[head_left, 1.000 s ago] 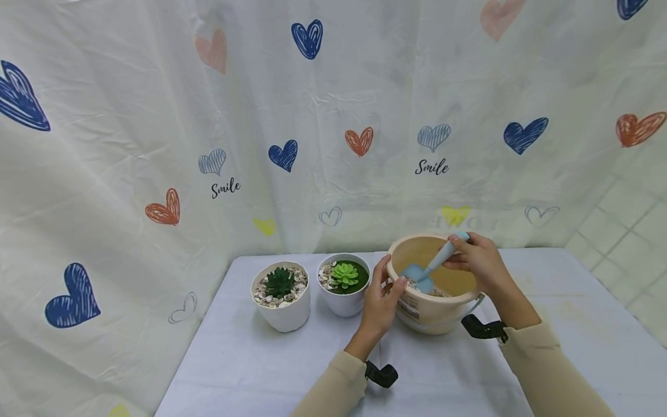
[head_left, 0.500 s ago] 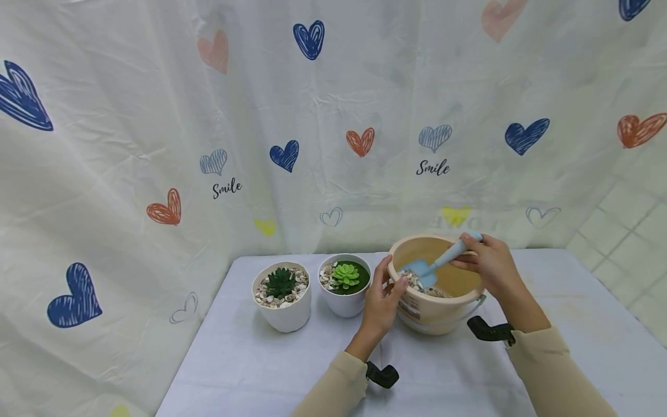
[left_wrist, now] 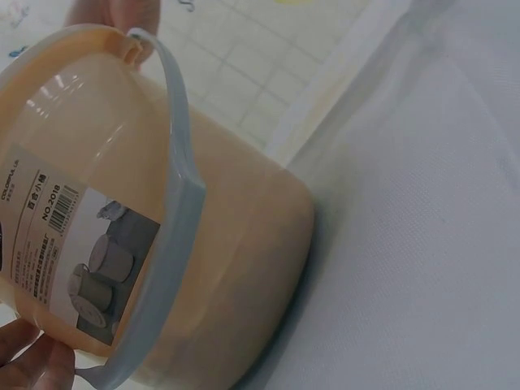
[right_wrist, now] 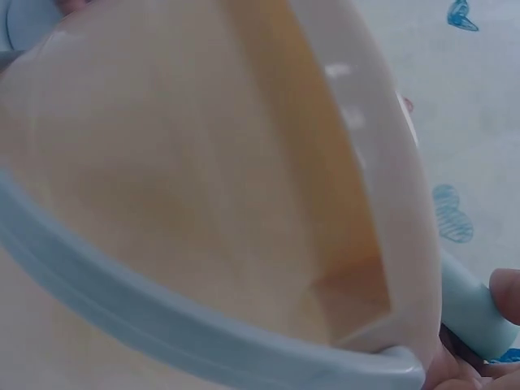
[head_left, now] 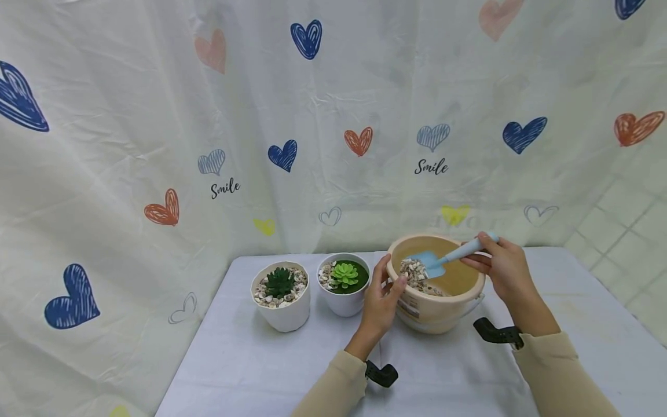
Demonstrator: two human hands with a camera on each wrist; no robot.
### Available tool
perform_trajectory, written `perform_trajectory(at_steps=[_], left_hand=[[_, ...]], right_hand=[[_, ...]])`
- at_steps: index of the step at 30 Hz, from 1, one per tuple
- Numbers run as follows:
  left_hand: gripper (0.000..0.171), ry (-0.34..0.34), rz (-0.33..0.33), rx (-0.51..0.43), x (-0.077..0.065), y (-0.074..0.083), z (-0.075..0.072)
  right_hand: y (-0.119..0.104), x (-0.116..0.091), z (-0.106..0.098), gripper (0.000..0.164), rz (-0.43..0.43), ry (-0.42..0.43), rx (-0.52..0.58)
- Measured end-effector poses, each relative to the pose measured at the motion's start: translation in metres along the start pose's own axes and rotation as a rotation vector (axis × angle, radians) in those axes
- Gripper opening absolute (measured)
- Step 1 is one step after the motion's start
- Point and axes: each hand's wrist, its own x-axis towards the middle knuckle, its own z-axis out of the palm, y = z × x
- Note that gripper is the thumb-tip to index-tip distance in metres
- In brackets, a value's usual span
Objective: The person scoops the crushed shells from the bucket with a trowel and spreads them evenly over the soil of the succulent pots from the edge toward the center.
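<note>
A cream bucket (head_left: 435, 315) stands upright on the table in the head view, gravel (head_left: 415, 277) inside it. My left hand (head_left: 379, 304) grips its left rim, thumb at the front; its fingers (left_wrist: 41, 361) show at the bucket's lower left in the left wrist view. With my right hand (head_left: 504, 267) I hold a light blue hand trowel (head_left: 465, 250) by its handle. The trowel blade leans into the bucket, gravel heaped at its tip. In the right wrist view, the bucket wall (right_wrist: 179, 162) hides the blade and only the trowel handle (right_wrist: 470, 305) shows.
Left of the bucket stand a white pot (head_left: 283, 315) with a dark green succulent and a smaller white pot (head_left: 344, 304) with a light green one. The bucket's grey-blue carrying handle (left_wrist: 180, 195) hangs down its front. A heart-print curtain (head_left: 385, 191) rises behind the table.
My right hand has drawn the trowel to the right and its handle lies flatter. More gravel now shows by the blade. My left hand stays on the rim.
</note>
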Motion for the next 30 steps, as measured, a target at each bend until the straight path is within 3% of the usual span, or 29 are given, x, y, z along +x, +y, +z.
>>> perform_trajectory(at_steps=[2,10,30], left_hand=[[0.059,0.009,0.002,0.019,0.0018,-0.0093,0.0016],[0.059,0.016,0.007,0.038,0.001,-0.0079,0.0018],[0.059,0.02,-0.008,0.041,0.002,-0.007,0.0006]], right_hand=[[0.0004,-0.0002,-0.0007,0.023,-0.002,0.005,0.024],[0.0027,0.0006,-0.003,0.036,-0.004,0.027,0.071],[0.0047,-0.0012,-0.0035,0.027,-0.014,0.024,0.168]])
